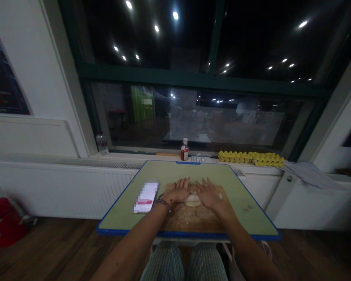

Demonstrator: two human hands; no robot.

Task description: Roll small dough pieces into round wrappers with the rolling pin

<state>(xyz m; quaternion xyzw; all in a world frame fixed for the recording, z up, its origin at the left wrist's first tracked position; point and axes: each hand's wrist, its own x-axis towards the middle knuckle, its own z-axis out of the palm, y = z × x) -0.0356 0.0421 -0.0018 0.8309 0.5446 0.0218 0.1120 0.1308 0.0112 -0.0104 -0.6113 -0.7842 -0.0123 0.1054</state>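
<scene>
Green-framed window [146, 74], dark, dotted with lights; before it, one table [251, 222], pale green top, blue edging. Left hand [179, 192]: open, laid flat, fingers extended forward, palm over the pin rather than wrapped round it; bracelet [163, 203] at the wrist. Right hand [209, 194]: likewise open and flat, fingers slightly spread. One rolling pin [193, 198], pale, lying crosswise beneath both hands. One piece of flattened dough [192, 204], pale, under the pin and between the hands, its near edge showing. One wooden board [193, 220], brown, beneath the hands and extending nearer the person. One phone [148, 195], screen lit, blurred, left of the left hand. Beyond the hands, along the sill [128, 157]: one small bottle [184, 151], white cap, reddish contents, straight ahead; yellow egg trays [251, 158], ahead to the right; one clear bottle [101, 144], ahead to the far left. One red container [6, 222], on the floor [61, 249], well left of the hands.
</scene>
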